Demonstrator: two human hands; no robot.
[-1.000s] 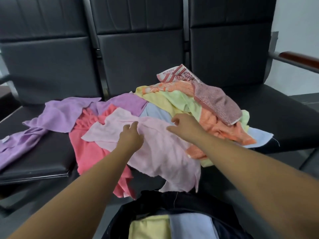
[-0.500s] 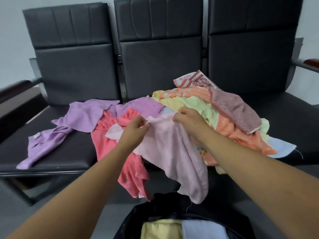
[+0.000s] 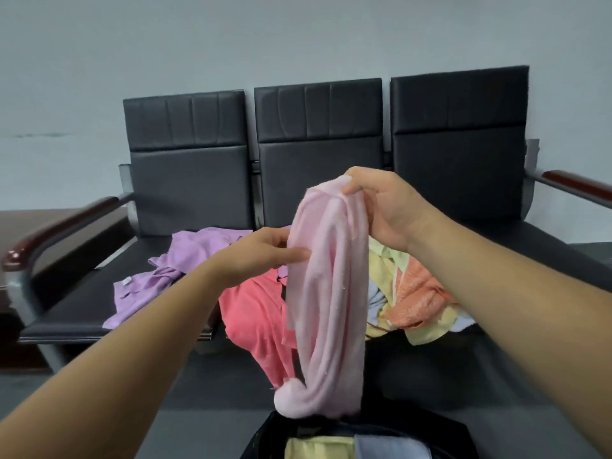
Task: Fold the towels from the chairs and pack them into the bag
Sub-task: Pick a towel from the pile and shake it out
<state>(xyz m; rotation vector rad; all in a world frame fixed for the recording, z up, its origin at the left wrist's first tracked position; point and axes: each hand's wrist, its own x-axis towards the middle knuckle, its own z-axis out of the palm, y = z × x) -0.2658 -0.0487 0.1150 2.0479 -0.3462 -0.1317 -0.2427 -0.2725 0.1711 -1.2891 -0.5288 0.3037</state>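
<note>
Overall, clock positions below are read with the held towel at the dial centre and 12 pointing up the wall.

1. Wall (image 3: 298, 44): plain pale grey, filling the field at 12 o'clock.
2. Chair row (image 3: 319, 180): three black padded seats joined side by side, backs against the wall. One dark wooden armrest (image 3: 59, 226) closes the row at 9 o'clock, a second armrest (image 3: 576, 185) at 2 o'clock.
3. Pale pink towel (image 3: 328, 309): held in the air in front of the middle seat, hanging in long bunched folds. Its lower end curls into a loose roll directly above the bag.
4. Coral towel (image 3: 255, 313): at 8 o'clock, draped over the front edge of the seats and hanging down past it.
5. Lilac towel (image 3: 185, 260): at 9 o'clock, spread crumpled on the left seat, its inner end tucked behind the coral towel.
6. Mixed heap at 3 o'clock, on the seats: an orange towel (image 3: 417, 293) lies on top of a pale yellow towel (image 3: 427, 329); a light blue piece shows between them and the pink towel.
7. Bag (image 3: 275, 432): black, open-topped, on the floor at 6 o'clock, partly cut off by the lower edge. Inside lie a folded yellow towel (image 3: 318, 448) and, touching it on the right, a folded blue towel (image 3: 390, 448).
8. Right hand (image 3: 387, 210): at 1 o'clock, fingers curled, gripping the top edge of the pink towel and carrying its weight.
9. Left hand (image 3: 261, 256): at 10 o'clock, thumb and fingers pinching the towel's left edge a little below the top.
</note>
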